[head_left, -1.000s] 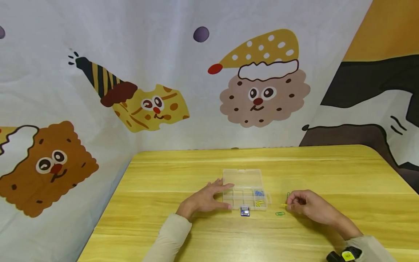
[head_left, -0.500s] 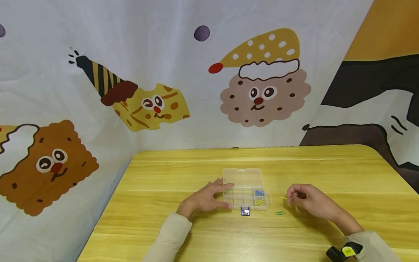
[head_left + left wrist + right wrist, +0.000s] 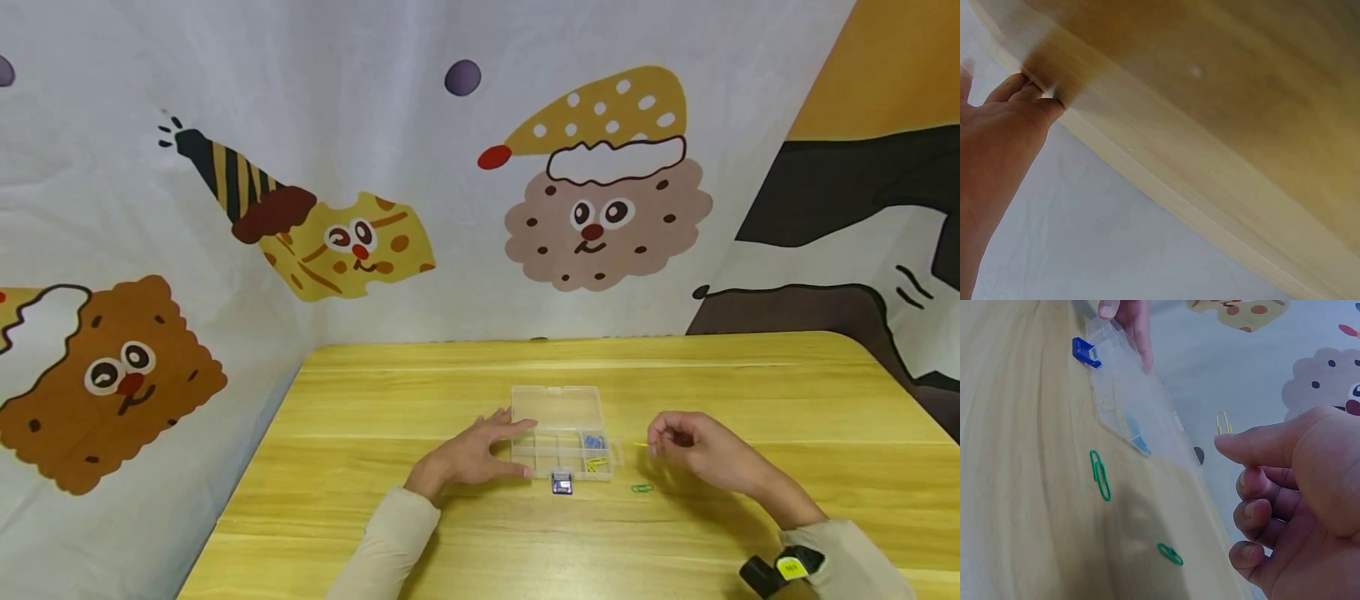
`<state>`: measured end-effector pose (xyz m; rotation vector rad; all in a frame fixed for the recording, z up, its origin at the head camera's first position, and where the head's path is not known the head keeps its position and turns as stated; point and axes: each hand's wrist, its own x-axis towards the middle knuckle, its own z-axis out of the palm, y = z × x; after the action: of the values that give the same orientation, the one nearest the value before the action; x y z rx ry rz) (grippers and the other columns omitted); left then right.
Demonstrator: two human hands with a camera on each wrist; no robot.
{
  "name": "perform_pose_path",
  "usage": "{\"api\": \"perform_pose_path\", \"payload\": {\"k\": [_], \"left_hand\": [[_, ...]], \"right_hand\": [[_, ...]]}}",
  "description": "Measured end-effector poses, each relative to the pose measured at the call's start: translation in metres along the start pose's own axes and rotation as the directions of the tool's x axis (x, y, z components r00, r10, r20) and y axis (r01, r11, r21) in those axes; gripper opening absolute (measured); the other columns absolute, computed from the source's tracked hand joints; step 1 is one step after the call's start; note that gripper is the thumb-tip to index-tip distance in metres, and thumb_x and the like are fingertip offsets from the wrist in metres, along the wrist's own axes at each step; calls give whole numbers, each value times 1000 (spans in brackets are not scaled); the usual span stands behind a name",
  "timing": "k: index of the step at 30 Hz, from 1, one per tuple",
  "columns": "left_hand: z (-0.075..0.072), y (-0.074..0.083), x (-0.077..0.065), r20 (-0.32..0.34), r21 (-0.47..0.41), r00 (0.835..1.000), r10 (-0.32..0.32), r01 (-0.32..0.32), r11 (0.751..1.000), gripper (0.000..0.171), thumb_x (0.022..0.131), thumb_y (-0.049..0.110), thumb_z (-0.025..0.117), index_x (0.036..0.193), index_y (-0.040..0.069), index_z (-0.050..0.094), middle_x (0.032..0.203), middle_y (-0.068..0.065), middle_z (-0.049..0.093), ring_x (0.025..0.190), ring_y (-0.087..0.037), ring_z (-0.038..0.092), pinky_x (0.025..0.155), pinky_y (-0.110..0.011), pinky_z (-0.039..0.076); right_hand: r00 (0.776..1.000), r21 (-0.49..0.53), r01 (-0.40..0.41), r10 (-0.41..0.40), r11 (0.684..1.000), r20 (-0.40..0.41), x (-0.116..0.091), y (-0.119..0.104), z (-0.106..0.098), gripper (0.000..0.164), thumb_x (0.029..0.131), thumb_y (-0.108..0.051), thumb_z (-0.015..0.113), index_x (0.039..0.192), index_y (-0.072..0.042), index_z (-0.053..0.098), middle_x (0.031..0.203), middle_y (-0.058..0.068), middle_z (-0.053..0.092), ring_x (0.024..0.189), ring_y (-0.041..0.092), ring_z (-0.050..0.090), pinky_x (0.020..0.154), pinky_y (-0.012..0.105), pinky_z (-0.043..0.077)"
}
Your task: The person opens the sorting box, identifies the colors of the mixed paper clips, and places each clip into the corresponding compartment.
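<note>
My right hand pinches a yellow paper clip between thumb and forefinger, held above the table to the right of a clear compartment box. The box lies with its lid folded back. Blue paper clips fill its back right compartment, and yellow paper clips the front right one. My left hand rests on the box's left end with thumb and forefinger spread. Two green paper clips lie on the table: one near the box, another visible only in the right wrist view.
A blue clasp sticks out at the box's front edge. The wooden table ends at a printed cloth backdrop behind it. In the left wrist view the box cannot be made out.
My right hand has lifted and drifted slightly back and left, carrying the yellow paper clip nearer to the box. The left hand and the box have stayed put.
</note>
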<state>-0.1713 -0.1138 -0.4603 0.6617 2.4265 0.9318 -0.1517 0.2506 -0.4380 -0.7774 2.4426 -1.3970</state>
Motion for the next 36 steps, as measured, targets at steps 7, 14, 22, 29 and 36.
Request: {"api": "perform_pose_path", "payload": {"k": [7, 14, 22, 29, 36], "left_hand": [[1, -1, 0, 0, -2, 1000, -10, 10, 1000, 73, 88, 52, 70, 152, 37, 39, 166, -4, 13, 154, -19, 4, 125, -46, 2], [1, -1, 0, 0, -2, 1000, -16, 16, 1000, 73, 87, 52, 71, 152, 38, 39, 166, -3, 12, 154, -18, 4, 125, -46, 2], [1, -1, 0, -5, -10, 1000, -10, 10, 1000, 73, 87, 52, 71, 151, 38, 39, 166, -3, 13, 154, -18, 4, 125, -46, 3], [1, -1, 1, -3, -11, 1000, -16, 16, 1000, 73, 87, 52, 71, 151, 38, 39, 166, -3, 13, 154, -18, 4, 124, -46, 3], [1, 0, 1, -2, -7, 1000, -21, 21, 1000, 73, 87, 52, 71, 151, 38, 39, 166, -3, 13, 154, -18, 4, 125, -46, 3]], "right_hand": [[999, 6, -39, 39, 999, 21, 7, -10, 2, 6, 98, -1, 57, 94, -3, 60, 80, 11, 58, 68, 7, 49, 56, 26, 45], [999, 14, -33, 33, 999, 30, 14, -17, 7, 8, 97, 2, 56, 94, -5, 60, 83, 13, 60, 71, 9, 52, 60, 25, 48], [1000, -7, -4, 5, 1000, 13, 22, -21, 13, 7, 95, 2, 59, 92, -4, 61, 76, 3, 54, 67, 6, 47, 54, 24, 41], [1000, -7, -4, 4, 1000, 26, 27, -24, 17, 7, 94, 4, 58, 92, -2, 61, 78, 2, 55, 68, 6, 48, 55, 25, 43], [1000, -8, -8, 8, 1000, 29, 28, -27, 19, 6, 95, 4, 58, 93, -1, 61, 77, 2, 55, 68, 7, 48, 56, 25, 43]]}}
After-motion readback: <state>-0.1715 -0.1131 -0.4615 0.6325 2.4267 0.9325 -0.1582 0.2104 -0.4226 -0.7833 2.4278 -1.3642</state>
